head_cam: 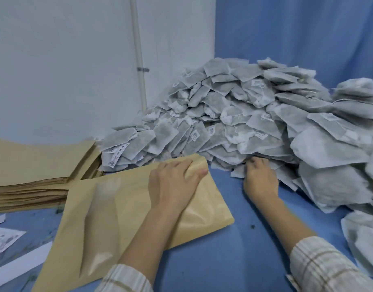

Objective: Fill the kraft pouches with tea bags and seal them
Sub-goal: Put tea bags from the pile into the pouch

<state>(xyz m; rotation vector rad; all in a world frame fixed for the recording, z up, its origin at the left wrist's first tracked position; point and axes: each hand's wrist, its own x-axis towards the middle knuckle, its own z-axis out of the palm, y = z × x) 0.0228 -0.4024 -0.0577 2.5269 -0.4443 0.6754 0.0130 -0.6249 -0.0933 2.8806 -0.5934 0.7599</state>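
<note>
While our left hand [173,182] lies on the kraft pouch [128,218] and grips its far open edge with fingers and thumb, the pouch rests flat on the blue table [240,245]. Our right hand [260,180] reaches into the foot of the big heap of tea bags [234,114]; its fingers are hidden under them, so we cannot tell its grip. At the left lies a stack of empty pouches [33,171].

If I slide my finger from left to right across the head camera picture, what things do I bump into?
Stack of empty kraft pouches → kraft pouch held by the left hand → right hand reaching into the tea bags → big pile of tea bags.
</note>
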